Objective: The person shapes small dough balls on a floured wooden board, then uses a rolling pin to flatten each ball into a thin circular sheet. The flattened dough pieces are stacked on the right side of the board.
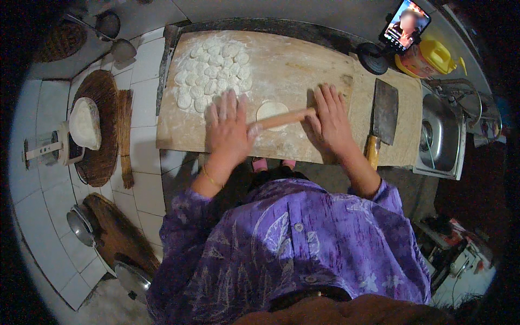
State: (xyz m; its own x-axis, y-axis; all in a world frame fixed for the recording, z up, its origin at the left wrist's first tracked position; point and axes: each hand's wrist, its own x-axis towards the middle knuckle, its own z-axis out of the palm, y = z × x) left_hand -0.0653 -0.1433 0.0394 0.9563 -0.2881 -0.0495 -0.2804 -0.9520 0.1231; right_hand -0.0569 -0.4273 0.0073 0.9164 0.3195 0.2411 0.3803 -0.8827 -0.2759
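A wooden rolling pin (286,118) lies slantwise over a flat round of dough (271,109) and covers part of it. My left hand (229,128), floury at the fingers, rests on the pin's left end. At the pin's right end is my right hand (331,115), palm down with its fingers stretched forward. Both hands hold the pin against a floured wooden board (300,61). Several small flattened dough pieces (215,73), dusted with flour, cluster on the board's left side, just beyond my left fingertips.
Right of the board, a cleaver (385,111) lies on a beige surface (359,130), near a steel sink (443,138). A phone (406,24) on a stand and a yellow-lidded container (426,61) are behind. Leftward are a whisk broom (125,138) and a pale mound (85,122) beside a woven tray (107,162).
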